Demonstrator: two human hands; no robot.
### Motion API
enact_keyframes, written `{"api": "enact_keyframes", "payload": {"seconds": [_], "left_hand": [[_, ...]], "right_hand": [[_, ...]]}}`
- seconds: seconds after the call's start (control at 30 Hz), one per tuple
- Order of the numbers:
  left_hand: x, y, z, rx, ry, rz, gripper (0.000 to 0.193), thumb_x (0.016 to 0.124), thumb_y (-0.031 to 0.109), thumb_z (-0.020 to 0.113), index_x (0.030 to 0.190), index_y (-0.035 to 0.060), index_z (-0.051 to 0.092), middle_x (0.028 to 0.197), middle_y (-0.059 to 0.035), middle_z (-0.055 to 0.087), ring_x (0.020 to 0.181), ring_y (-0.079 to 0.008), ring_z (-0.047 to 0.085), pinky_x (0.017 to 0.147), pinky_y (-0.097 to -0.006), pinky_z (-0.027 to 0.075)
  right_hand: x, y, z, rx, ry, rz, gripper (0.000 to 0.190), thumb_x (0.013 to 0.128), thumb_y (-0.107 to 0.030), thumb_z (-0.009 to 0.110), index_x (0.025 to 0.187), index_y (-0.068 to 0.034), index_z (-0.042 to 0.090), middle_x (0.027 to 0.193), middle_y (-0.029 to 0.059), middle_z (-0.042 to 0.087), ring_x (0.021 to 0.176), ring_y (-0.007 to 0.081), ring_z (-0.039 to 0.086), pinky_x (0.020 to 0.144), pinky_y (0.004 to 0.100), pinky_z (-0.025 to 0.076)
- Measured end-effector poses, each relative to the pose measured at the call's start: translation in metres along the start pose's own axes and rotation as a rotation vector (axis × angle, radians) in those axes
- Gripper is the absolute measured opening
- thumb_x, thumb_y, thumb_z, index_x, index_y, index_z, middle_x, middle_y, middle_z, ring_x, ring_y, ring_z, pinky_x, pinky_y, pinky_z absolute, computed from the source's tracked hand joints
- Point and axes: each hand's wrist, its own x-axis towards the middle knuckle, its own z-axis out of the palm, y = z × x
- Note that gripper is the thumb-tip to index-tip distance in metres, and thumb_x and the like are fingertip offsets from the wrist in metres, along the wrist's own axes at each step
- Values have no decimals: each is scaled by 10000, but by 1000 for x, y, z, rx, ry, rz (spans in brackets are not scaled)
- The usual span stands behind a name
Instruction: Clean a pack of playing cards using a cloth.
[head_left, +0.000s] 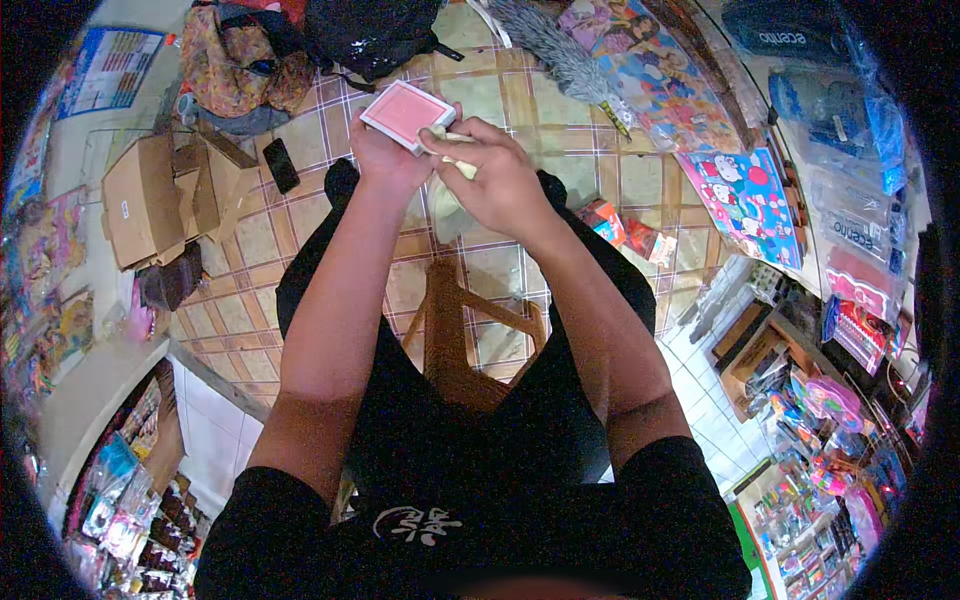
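A small flat box, pink on top with white edges (405, 112), rests in my left hand (390, 159), whose fingers hold it from beneath and along the sides. In my right hand (491, 169) is a pale yellow cloth (448, 199), pinched between thumb and fingers. Part of the cloth touches the box's near right corner, and the rest hangs below the hand. What the box contains cannot be seen. Both hands are close together above the tiled floor, out in front of my knees.
A wooden stool (446, 330) shows between my legs. On the floor at left lie a smartphone (281, 165) and an open cardboard box (161, 199); a black bag (371, 34) is ahead. Red packets (626, 232) lie at right, near a Hello Kitty mat (742, 199) and a grey fluffy item (551, 49).
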Motion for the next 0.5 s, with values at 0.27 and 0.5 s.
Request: {"api": "enact_keyframes", "payload": {"seconds": [0.27, 0.5], "left_hand": [[-2, 0, 3, -174, -142, -101, 636, 907, 519, 203, 1182, 52, 535, 1183, -226, 553, 1087, -473, 537, 971, -604, 418], [1, 1, -2, -5, -69, -48, 646, 915, 542, 195, 1217, 78, 527, 1200, -195, 559, 1156, -472, 500, 942, -559, 440]], "right_hand": [[3, 5, -11, 144, 3, 40, 324, 831, -182, 650, 1152, -188, 694, 1004, 138, 616, 958, 328, 603, 870, 410, 486], [2, 7, -6, -57, 85, 75, 322, 854, -141, 648, 1174, -135, 681, 896, 136, 601, 841, 294, 607, 796, 353, 480]]}}
